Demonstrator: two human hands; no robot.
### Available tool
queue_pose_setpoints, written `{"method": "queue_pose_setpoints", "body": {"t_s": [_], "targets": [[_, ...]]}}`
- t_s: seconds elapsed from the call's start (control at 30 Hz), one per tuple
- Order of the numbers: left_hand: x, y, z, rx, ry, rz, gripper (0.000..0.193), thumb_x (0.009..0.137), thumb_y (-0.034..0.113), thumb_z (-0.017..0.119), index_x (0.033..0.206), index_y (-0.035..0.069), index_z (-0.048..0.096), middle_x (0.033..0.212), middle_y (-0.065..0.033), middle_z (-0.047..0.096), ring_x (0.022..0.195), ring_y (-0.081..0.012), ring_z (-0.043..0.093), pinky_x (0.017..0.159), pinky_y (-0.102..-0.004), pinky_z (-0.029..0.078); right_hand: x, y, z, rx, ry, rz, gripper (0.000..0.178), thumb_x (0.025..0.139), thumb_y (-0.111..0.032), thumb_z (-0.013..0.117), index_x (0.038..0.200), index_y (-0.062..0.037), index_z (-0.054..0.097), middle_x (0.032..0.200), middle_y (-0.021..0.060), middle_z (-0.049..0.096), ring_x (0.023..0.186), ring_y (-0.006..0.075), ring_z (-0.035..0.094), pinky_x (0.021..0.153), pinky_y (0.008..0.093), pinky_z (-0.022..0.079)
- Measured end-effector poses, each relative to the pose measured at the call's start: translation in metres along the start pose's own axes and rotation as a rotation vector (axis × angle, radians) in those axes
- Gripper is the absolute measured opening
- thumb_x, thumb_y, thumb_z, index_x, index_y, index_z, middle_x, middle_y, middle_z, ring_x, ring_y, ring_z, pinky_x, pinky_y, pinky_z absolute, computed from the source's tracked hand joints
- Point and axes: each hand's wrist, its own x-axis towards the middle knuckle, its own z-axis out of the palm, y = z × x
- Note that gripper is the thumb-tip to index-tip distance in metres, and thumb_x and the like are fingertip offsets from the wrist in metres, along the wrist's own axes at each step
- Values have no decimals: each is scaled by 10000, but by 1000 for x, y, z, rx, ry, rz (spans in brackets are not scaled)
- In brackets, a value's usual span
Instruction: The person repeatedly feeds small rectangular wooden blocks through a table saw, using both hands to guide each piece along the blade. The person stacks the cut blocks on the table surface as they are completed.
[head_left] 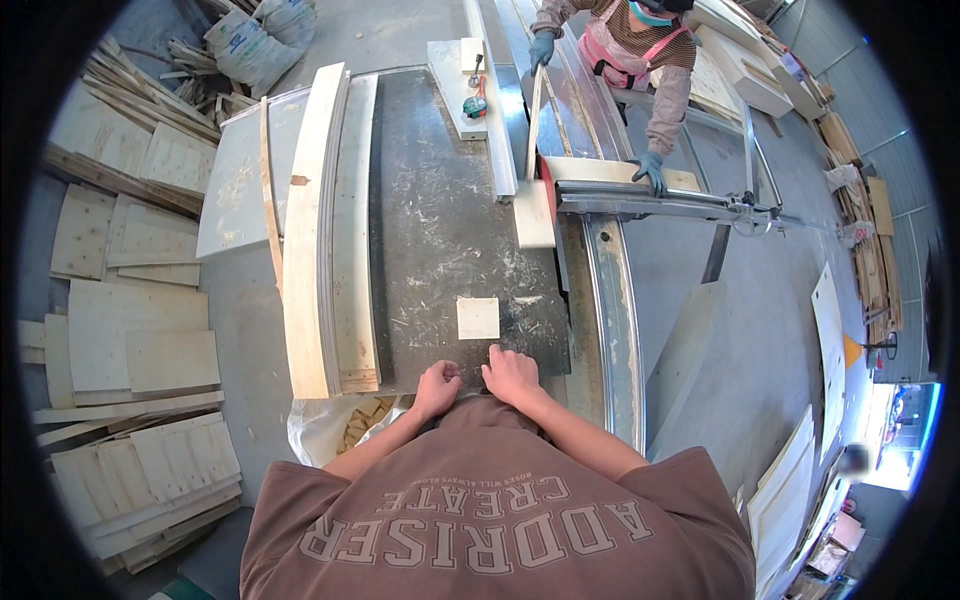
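Observation:
A small square wood piece (478, 318) lies flat near the front edge of the dark saw table (440, 240). Just short of it, at that edge, rests my right hand (511, 377), its fingers curled in and no object showing in them. Close by on the left is my left hand (438, 388), also loosely closed, with nothing visible in it. Neither hand touches the square piece. Farther off, a longer pale board (535, 214) lies beside the red saw guard (547, 180), out of reach of my fingers.
A co-worker (640, 60) in blue gloves holds a wood strip and rests one hand by the crosscut fence (640, 200). Stacked long boards (318, 230) line the table's left side. A tape measure (474, 106) sits at the back. Below left is a white sack (310, 430) of offcuts.

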Motion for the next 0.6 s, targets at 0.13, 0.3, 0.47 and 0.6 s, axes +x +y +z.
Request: {"method": "queue_pose_setpoints", "body": {"t_s": [0.13, 0.3, 0.47, 0.6], "targets": [[1, 5, -2, -2, -8, -25, 371, 902, 144, 689, 1215, -52, 727, 1113, -196, 806, 1040, -307, 788, 945, -417, 619, 5, 1, 0, 20, 2, 8, 353, 976, -350, 728, 1090, -24, 655, 928, 221, 776, 862, 443, 769, 744, 565, 612], [1, 0, -1, -35, 5, -21, 368, 917, 136, 684, 1228, -58, 723, 1119, -187, 803, 1042, -280, 779, 940, -397, 613, 17, 11, 5, 209, 231, 176, 309, 973, -307, 728, 1090, -32, 646, 1027, 221, 738, 991, 433, 737, 832, 575, 581], [-6, 1, -6, 8, 18, -47, 353, 945, 116, 682, 1243, -71, 710, 1127, -163, 801, 1043, -233, 766, 931, -368, 605, 77, 48, -11, 76, 417, 405, 597, 913, -346, 806, 1289, 43, 552, 1346, 230, 554, 1301, 415, 527, 1098, 530, 448], [-17, -1, -8, -24, 26, -90, 369, 944, 117, 673, 1254, -79, 704, 1128, -179, 801, 1050, -254, 772, 942, -381, 607, 139, 80, -23, 10, 446, 528, 923, 849, -449, 870, 1459, 102, 449, 1432, 239, 536, 1340, 398, 512, 1160, 506, 410]]}}
